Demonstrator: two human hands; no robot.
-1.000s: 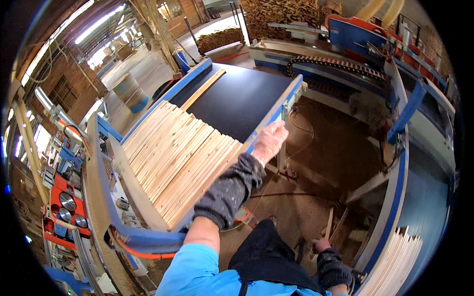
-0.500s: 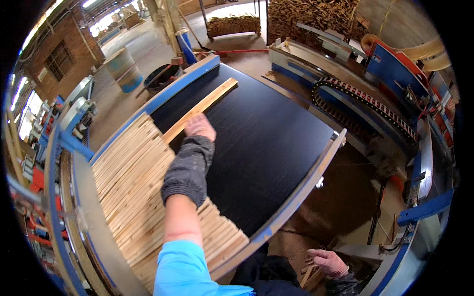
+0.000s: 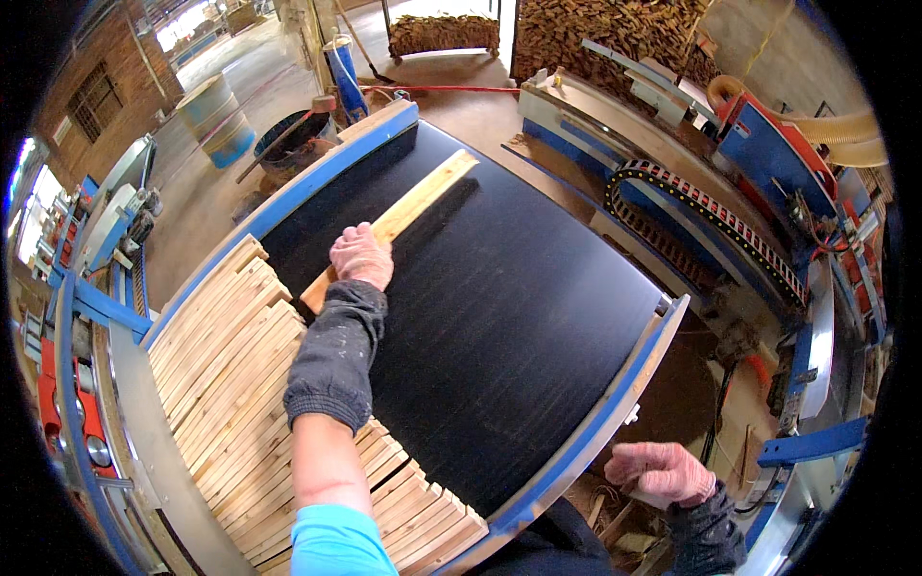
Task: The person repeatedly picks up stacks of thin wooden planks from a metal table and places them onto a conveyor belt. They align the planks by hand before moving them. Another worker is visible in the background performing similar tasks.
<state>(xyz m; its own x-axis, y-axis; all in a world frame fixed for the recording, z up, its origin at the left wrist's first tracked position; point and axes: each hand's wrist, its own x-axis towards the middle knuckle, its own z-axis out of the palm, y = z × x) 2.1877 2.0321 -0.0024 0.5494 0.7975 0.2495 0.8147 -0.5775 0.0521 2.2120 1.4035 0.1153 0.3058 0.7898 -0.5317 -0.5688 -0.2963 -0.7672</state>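
My left hand, in a pale glove with a dark sleeve cover, is closed around a wooden strip. The strip slants across the black belt, and a shadow shows beside its far part. Its near end is close to a row of wooden strips packed side by side on the left of the belt. My right hand, gloved as well, hovers beyond the belt's right front edge. Its fingers are loosely stretched and bent, and nothing shows in them.
A blue-edged metal rail borders the belt. At the right stands a machine with a cable chain. A dark tub and a drum stand on the floor beyond the belt. Stacked wood fills the back.
My left hand has shifted left along with the strip, which is now turned to show a broader face. My right hand has risen further into view.
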